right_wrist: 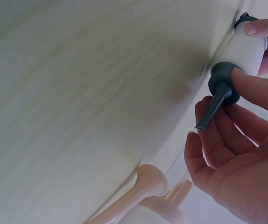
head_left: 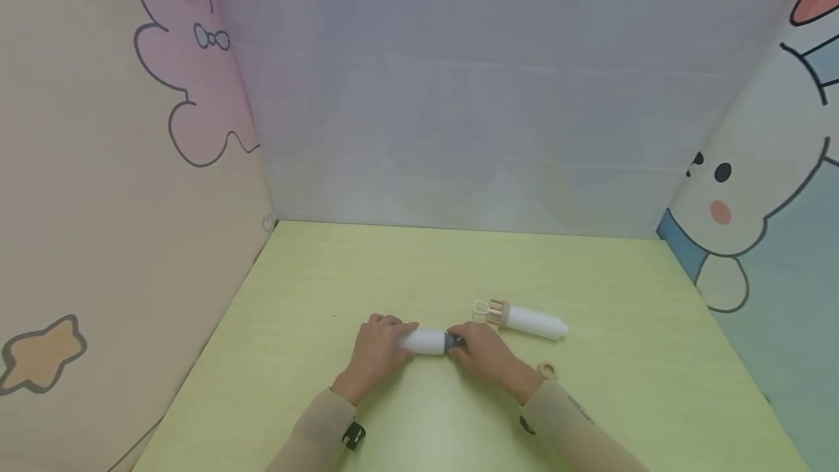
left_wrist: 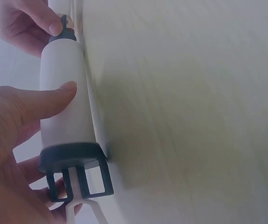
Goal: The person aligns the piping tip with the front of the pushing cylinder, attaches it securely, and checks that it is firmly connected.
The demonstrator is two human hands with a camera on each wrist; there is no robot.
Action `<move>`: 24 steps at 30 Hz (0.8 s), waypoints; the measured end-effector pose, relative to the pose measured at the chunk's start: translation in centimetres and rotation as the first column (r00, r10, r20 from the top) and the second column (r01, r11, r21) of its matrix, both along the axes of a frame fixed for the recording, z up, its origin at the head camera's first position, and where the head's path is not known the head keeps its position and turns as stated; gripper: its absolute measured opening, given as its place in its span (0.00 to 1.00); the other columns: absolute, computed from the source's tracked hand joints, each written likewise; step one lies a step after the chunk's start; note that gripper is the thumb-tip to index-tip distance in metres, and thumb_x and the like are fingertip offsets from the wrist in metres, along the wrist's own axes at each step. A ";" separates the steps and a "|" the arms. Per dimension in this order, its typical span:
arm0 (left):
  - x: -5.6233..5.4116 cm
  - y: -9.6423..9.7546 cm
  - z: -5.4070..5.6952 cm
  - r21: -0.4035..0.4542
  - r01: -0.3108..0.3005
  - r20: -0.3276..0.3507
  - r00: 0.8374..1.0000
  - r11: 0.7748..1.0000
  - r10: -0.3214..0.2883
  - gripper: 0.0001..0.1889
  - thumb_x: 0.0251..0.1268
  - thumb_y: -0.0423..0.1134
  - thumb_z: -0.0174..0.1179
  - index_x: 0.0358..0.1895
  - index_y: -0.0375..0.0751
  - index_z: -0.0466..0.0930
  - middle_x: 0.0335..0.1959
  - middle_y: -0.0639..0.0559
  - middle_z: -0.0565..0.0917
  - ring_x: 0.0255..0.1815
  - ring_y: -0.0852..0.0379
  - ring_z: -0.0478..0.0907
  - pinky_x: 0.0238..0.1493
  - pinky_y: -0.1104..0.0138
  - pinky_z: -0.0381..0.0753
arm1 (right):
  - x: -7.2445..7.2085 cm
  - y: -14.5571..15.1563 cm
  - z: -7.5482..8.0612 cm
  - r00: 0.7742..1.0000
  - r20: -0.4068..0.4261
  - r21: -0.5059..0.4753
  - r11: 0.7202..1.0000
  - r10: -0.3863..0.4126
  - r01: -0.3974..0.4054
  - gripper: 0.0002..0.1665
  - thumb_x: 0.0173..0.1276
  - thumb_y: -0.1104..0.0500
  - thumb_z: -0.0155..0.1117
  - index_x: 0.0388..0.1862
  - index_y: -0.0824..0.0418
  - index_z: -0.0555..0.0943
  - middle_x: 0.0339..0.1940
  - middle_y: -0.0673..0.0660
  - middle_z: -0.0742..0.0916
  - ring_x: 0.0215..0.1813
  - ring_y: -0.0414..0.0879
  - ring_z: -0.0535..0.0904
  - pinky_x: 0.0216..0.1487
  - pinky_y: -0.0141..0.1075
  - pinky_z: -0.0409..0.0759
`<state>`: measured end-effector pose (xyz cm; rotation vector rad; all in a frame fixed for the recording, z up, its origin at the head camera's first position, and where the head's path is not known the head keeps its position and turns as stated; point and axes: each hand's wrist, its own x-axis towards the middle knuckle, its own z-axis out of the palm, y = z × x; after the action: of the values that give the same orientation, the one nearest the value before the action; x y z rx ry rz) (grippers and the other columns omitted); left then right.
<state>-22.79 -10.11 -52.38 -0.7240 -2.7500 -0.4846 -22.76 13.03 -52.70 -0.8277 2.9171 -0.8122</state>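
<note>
A white icing syringe (head_left: 424, 342) lies sideways between my two hands, close over the table. My left hand (head_left: 380, 349) grips its barrel, thumb across the white side in the left wrist view. At that end are a dark green collar (left_wrist: 71, 156) with open finger loops and a pale plunger handle (left_wrist: 80, 203). My right hand (head_left: 488, 357) pinches the dark green nozzle (right_wrist: 224, 79) at the other end between thumb and fingers. The nozzle's thin spout (right_wrist: 211, 111) points out past the fingers. In the right wrist view, the remaining fingers curve loosely below it.
Behind my right hand lies a second white syringe (head_left: 534, 321) with a beige collar and a looped handle. A separate beige nozzle (head_left: 547, 370) lies beside my right forearm. The pale green table (head_left: 367, 268) meets a plain back wall and cartoon-printed side walls.
</note>
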 end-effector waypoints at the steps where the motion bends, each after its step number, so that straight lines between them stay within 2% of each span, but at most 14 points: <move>1: -0.1 0.0 0.0 0.000 0.002 0.004 1.000 1.000 -0.002 0.24 0.41 0.43 0.76 0.48 0.48 0.86 0.39 0.48 0.83 0.42 0.43 0.76 0.36 0.52 0.74 | 0.0 0.0 0.1 1.000 0.002 0.000 1.000 -0.002 0.002 0.18 0.59 0.63 0.69 0.49 0.67 0.81 0.41 0.61 0.85 0.43 0.51 0.81 0.45 0.44 0.78; 6: -0.4 0.0 0.3 0.012 0.007 0.030 1.000 1.000 -0.008 0.26 0.39 0.42 0.77 0.48 0.46 0.85 0.40 0.48 0.83 0.42 0.44 0.75 0.38 0.51 0.73 | 0.1 0.1 0.7 1.000 0.025 -0.006 1.000 -0.011 0.011 0.25 0.57 0.64 0.70 0.54 0.70 0.78 0.45 0.64 0.84 0.47 0.56 0.80 0.49 0.48 0.76; 15: -0.9 0.1 0.5 -0.006 0.016 0.051 0.999 1.000 -0.015 0.31 0.37 0.48 0.77 0.52 0.46 0.83 0.43 0.48 0.81 0.46 0.44 0.73 0.41 0.51 0.71 | 0.2 0.4 1.5 0.999 0.023 -0.019 0.999 -0.039 0.039 0.26 0.56 0.64 0.71 0.55 0.68 0.78 0.47 0.63 0.83 0.47 0.56 0.80 0.49 0.48 0.76; 24: -1.2 0.5 1.7 -0.032 0.037 -0.006 0.999 0.999 -0.037 0.37 0.34 0.54 0.78 0.55 0.48 0.81 0.47 0.47 0.79 0.49 0.42 0.71 0.44 0.50 0.71 | 0.4 2.0 2.5 0.994 0.018 -0.054 0.992 -0.110 0.111 0.25 0.59 0.62 0.70 0.56 0.66 0.78 0.51 0.60 0.83 0.50 0.54 0.79 0.49 0.47 0.76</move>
<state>-23.96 -9.62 -50.66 -0.7835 -2.7485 -0.4465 -22.32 15.00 -50.15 -0.6646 2.9624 -0.9056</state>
